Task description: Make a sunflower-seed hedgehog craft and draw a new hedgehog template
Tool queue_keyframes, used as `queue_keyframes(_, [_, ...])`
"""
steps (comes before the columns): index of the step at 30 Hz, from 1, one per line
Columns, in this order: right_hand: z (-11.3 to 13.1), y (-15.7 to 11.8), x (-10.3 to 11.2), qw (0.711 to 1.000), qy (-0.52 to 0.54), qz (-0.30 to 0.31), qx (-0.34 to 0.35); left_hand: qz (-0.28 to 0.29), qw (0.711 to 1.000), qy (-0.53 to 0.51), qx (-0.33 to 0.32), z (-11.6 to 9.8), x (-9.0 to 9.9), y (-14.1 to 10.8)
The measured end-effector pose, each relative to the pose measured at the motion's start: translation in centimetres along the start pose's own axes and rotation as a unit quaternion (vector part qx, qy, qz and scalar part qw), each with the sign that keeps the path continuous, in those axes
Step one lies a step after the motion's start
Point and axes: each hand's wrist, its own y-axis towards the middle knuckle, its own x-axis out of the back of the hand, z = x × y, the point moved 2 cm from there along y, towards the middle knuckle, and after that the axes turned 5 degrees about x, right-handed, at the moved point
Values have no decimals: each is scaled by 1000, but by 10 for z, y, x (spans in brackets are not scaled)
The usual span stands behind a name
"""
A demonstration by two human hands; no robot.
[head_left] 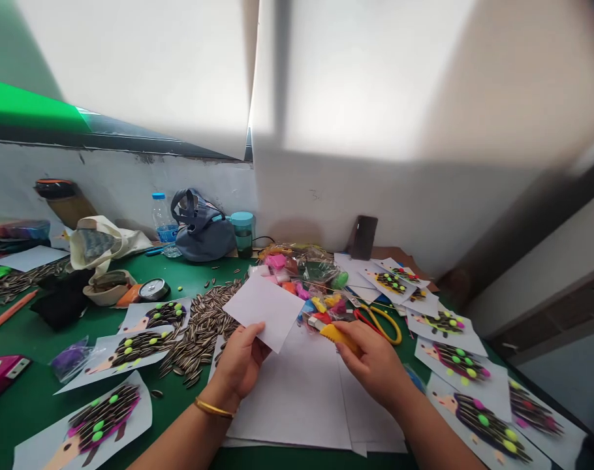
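My left hand (245,359) pinches the lower edge of a small square of white paper (265,307), thumb on top. In my right hand (370,356) is a yellow utility knife (340,338), its front end pointing left toward the paper. Large white sheets (292,398) lie on the green table under both hands. Just beyond my right hand rest red-and-yellow scissors (388,323). A heap of striped sunflower seeds (203,329) spreads to the left of the paper square. Bags of colourful modelling clay (297,277) lie behind it.
Hedgehog pictures made with seeds stand in rows at left (140,349) and right (466,362). Along the wall are a blue-grey bag (203,228), a water bottle (164,225), a teal-lidded jar (243,234) and a leaning phone (364,237). A tape measure (154,289) sits left of the seeds.
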Motion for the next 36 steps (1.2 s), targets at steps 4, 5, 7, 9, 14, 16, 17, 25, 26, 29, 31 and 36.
queue_keyframes(4, [1, 0, 0, 1000, -10, -2, 3, 7, 1000, 6, -6, 0, 1, 0])
queue_keyframes(5, [1, 0, 0, 1000, -11, -4, 5, 12, 1000, 8, -7, 0, 0, 0])
queue_keyframes(7, [-1, 0, 0, 1000, -13, -6, 9, 20, 1000, 11, -11, 0, 0, 0])
queue_keyframes(9, [-2, 0, 0, 1000, -15, -9, 6, 21, 1000, 13, -15, 0, 0, -1])
queue_keyframes(14, [-3, 1, 0, 1000, -13, -6, 0, 24, 999, 15, -16, 0, 0, -1])
queue_keyframes(16, [-3, 1, -1, 1000, -13, -2, 1, 24, 999, 22, -15, 0, 0, -1])
queue_keyframes(17, [-3, 1, -1, 1000, -13, -2, 2, 24, 999, 25, -15, 1, 0, 0])
queue_keyframes(25, [-1, 0, -4, 1000, -7, 6, -7, 40, 997, 63, -26, 4, 1, 0])
queue_keyframes(26, [0, 0, -5, 1000, -6, 7, -8, 39, 997, 68, -29, 4, 1, 0])
queue_keyframes(29, [1, 0, -8, 1000, -3, 10, -3, 34, 996, 70, -37, 3, 1, -1])
queue_keyframes(31, [1, 0, -10, 1000, -3, 11, 1, 36, 996, 66, -39, 2, 0, -2])
queue_keyframes(36, [2, -1, -12, 1000, -5, 7, 12, 39, 997, 62, -37, 1, -3, -4])
